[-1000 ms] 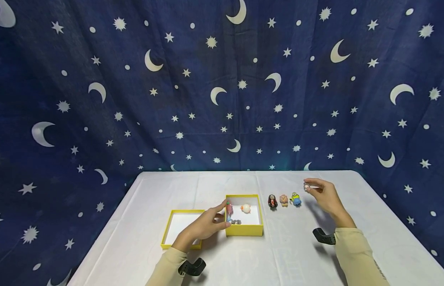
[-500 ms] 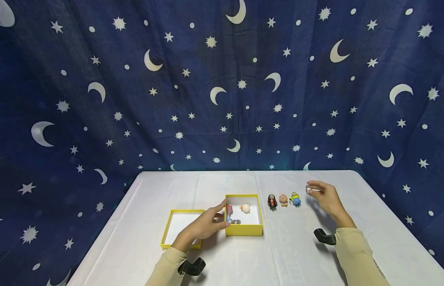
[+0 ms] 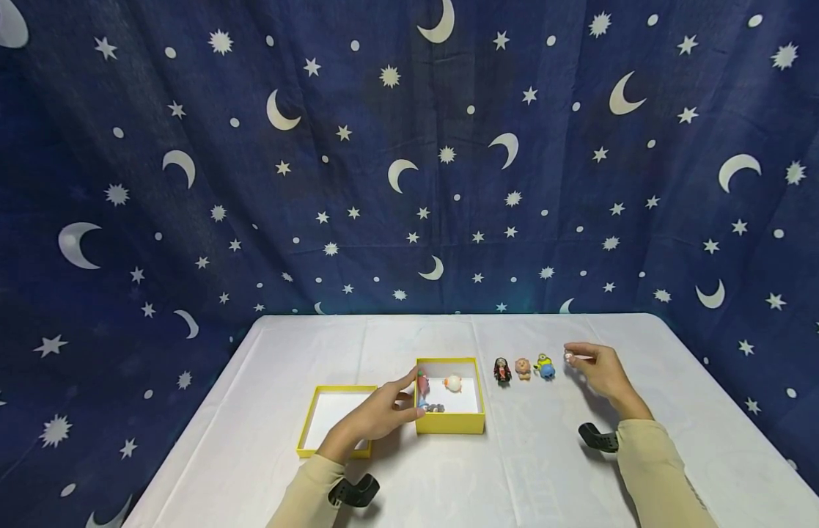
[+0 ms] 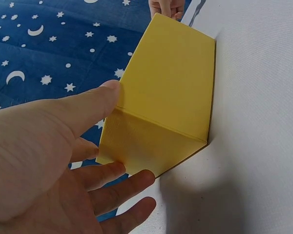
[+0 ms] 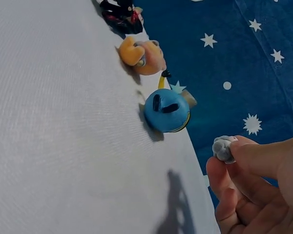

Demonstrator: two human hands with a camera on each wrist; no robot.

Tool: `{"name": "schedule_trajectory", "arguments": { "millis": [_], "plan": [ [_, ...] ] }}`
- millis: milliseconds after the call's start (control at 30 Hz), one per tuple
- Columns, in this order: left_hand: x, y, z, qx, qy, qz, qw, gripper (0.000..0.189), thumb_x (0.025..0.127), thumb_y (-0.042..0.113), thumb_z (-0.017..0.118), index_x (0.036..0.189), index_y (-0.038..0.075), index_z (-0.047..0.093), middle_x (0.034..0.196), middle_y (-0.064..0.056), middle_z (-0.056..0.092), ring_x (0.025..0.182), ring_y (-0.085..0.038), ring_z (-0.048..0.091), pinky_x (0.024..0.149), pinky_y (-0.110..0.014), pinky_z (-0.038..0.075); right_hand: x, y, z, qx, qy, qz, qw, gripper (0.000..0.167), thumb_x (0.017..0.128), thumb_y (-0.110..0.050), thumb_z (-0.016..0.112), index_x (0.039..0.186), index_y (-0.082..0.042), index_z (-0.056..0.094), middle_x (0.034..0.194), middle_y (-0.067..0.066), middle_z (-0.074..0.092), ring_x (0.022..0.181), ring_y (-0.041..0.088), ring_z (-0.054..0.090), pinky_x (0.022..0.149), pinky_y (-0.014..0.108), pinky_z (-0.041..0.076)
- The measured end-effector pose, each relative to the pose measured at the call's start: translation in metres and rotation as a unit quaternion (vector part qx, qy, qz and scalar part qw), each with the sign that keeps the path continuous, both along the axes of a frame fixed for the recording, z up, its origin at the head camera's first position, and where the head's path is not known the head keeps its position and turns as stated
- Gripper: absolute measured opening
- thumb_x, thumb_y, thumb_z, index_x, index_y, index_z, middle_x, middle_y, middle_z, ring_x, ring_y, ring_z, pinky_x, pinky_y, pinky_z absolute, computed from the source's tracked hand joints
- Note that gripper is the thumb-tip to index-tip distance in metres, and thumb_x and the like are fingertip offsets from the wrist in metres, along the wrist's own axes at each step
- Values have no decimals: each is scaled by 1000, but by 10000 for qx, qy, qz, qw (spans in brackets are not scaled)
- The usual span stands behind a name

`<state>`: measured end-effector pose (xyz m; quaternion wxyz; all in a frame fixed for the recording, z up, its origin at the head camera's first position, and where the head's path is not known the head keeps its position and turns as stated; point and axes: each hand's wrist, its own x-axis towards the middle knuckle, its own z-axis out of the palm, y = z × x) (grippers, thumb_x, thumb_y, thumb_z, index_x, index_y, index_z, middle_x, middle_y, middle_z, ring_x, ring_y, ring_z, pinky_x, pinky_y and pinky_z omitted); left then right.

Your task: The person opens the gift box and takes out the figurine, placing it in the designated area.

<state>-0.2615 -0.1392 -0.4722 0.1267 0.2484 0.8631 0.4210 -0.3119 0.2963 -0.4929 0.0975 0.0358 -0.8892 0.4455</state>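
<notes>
yellow box (image 3: 451, 424), white inside; grey figurine (image 5: 221, 149); blue backdrop (image 3: 363, 169), white moon-and-star print

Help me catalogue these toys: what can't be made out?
Yellow box, left wrist view: contents hidden behind its sides.
Gray toy, head view: too small, partly covered by right hand.
Dark-haired doll, right wrist view: cut off by top edge.
Lid, head view: partly behind left hand.

Yellow box (image 4: 166, 73): smooth, matt card. White tablecloth (image 5: 63, 146): finely ribbed. Blue figure (image 5: 158, 117): smooth plastic. Grey toy (image 5: 221, 149): matt, perhaps rubber.
</notes>
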Motion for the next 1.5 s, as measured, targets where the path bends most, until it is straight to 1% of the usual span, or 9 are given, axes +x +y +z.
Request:
{"name": "schedule_trajectory", "arguments": {
  "millis": [200, 367, 467, 567, 633, 733, 1100, 1267, 1500],
  "plan": [
    [0, 0, -1, 16, 5, 2, 10000, 79, 100, 24, 65, 162, 8, 20, 162, -18, 37, 134, -38, 56, 107, -51, 50, -3, 1, -5, 244, 86, 89, 9996, 32, 98, -1, 61, 126, 13, 63, 124, 36, 64, 83, -3, 59, 66, 16, 51],
    [-1, 0, -1, 31, -80, 12, 10000, 79, 100, 26, 65, 163, 9, 19, 164, -15, 34, 136, -37, 55, 108, -50, 50, -3, -2, -9, 524, 204, 103, 9984, 28, 96, 0, 64, 121, 12, 66, 120, 33, 67, 97, 22, 66, 73, 16, 50],
    [-1, 0, -1, 46, -84, -3, 10000, 79, 100, 27, 65, 162, 8, 19, 164, -16, 33, 136, -37, 54, 107, -50, 50, -2, -5, -11, 661, 209, 49, 9976, 27, 95, 1, 63, 120, 12, 67, 119, 33, 68, 108, 40, 65, 82, 29, 56],
    [0, 0, -1, 69, -94, -18, 9999, 79, 101, 26, 64, 162, 7, 18, 164, -16, 33, 136, -37, 54, 107, -49, 50, -1, -8, -11, 764, 74, -29, 9970, 27, 96, 1, 61, 121, 12, 66, 121, 33, 67, 113, 48, 61, 90, 48, 56],
    [0, -1, 0, 84, -91, -32, 9999, 79, 101, 25, 64, 162, 7, 18, 164, -17, 33, 136, -38, 54, 107, -50, 50, -1, -10, -11, 805, -20, -74, 9967, 28, 97, 0, 60, 121, 12, 65, 121, 34, 66, 111, 49, 62, 91, 56, 53],
    [1, 0, 1, 61, -85, -13, 9999, 79, 100, 26, 65, 162, 7, 18, 163, -19, 34, 135, -38, 55, 107, -51, 50, -1, -11, -12, 891, -93, -115, 9959, 28, 97, 0, 60, 122, 12, 65, 122, 34, 66, 107, 48, 64, 92, 59, 52],
    [2, 1, 1, -64, -43, 106, 9999, 79, 100, 27, 65, 163, 11, 20, 161, -16, 39, 132, -33, 57, 107, -50, 50, -3, -11, -14, 1064, -208, -180, 9939, 31, 98, -2, 59, 126, 12, 63, 125, 34, 65, 112, 49, 63, 96, 60, 51],
    [1, 2, -1, 7, -99, 121, 9999, 80, 100, 27, 65, 163, 10, 19, 162, -15, 38, 133, -32, 57, 107, -49, 50, -3, -8, -15, 1010, -43, -125, 9948, 31, 96, 1, 59, 124, 13, 63, 122, 34, 65, 110, 50, 64, 95, 60, 51],
    [1, 1, -1, -27, -71, 115, 9999, 80, 100, 28, 65, 163, 11, 19, 161, -16, 39, 133, -32, 57, 106, -49, 51, -2, -5, -10, 885, -120, -175, 9959, 33, 96, -1, 61, 126, 13, 61, 124, 36, 63, 111, 53, 63, 95, 61, 51]
  ]
}}
